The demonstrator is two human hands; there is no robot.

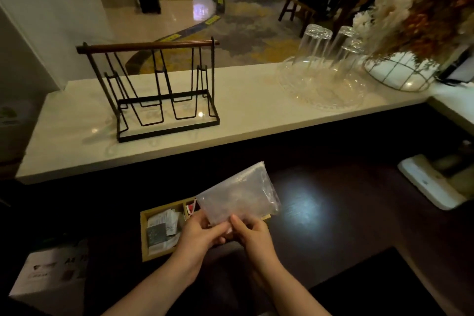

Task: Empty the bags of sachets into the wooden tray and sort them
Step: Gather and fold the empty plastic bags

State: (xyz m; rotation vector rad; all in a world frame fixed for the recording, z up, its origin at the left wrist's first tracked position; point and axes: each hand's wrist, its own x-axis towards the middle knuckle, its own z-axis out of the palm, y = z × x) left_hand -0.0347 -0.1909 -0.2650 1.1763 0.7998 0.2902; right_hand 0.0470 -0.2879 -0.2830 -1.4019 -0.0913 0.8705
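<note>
Both hands hold a clear plastic bag [239, 194] upright by its lower edge, above the wooden tray [144, 233]. My left hand [198, 235] pinches the bag's lower left corner and my right hand [252, 235] grips its lower middle. The bag looks flat; I cannot tell what is inside. The tray sits on the dark lower counter and is divided into compartments. Its left compartment holds several white and dark sachets [161, 231]. A red sachet [191, 208] shows in the adjacent compartment. The bag and hands hide the tray's right part.
A black wire rack with a wooden bar [154, 90] stands on the pale upper counter. Upturned glasses on a glass tray [325, 69] and a dried flower arrangement [407, 33] are at the right. A white box [51, 272] lies lower left, a white device [428, 182] far right.
</note>
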